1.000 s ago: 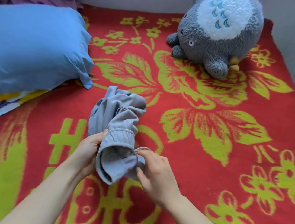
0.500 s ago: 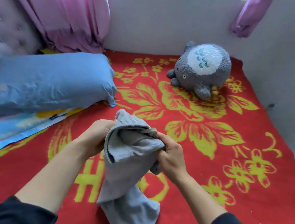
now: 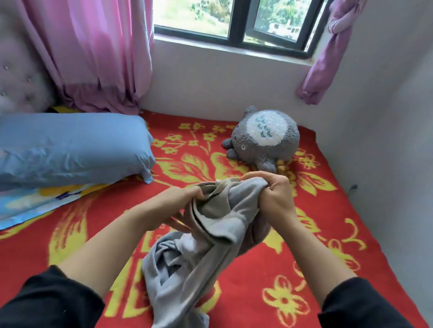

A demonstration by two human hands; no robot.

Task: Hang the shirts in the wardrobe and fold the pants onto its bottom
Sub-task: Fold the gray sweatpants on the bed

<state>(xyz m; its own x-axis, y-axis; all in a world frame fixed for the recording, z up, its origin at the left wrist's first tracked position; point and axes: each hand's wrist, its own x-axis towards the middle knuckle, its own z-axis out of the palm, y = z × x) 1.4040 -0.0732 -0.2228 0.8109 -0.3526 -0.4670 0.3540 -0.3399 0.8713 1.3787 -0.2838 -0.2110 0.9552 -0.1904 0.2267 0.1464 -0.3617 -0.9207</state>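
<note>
Here, at frame centre, the left hand [image 3: 170,207] and right hand [image 3: 274,194] each grip the grey pants [image 3: 200,245], bunched above the bed [image 3: 266,264].

A bedroom in a home — the lower half of the frame is a bed [image 3: 355,263] spread with a red blanket [image 3: 248,297] patterned in yellow flowers, set into a corner of plain white walls [image 3: 407,137]. At left a blue pillow [image 3: 61,146] lies below a pale tufted headboard [image 3: 9,78]. A grey plush toy [image 3: 265,139] sits at the bed's far end, centre right. Above it a dark-framed window [image 3: 238,12] looks out on trees and buildings — a pink curtain [image 3: 89,36] hangs at its left and a purple curtain [image 3: 328,49] is knotted up at its right.
</note>
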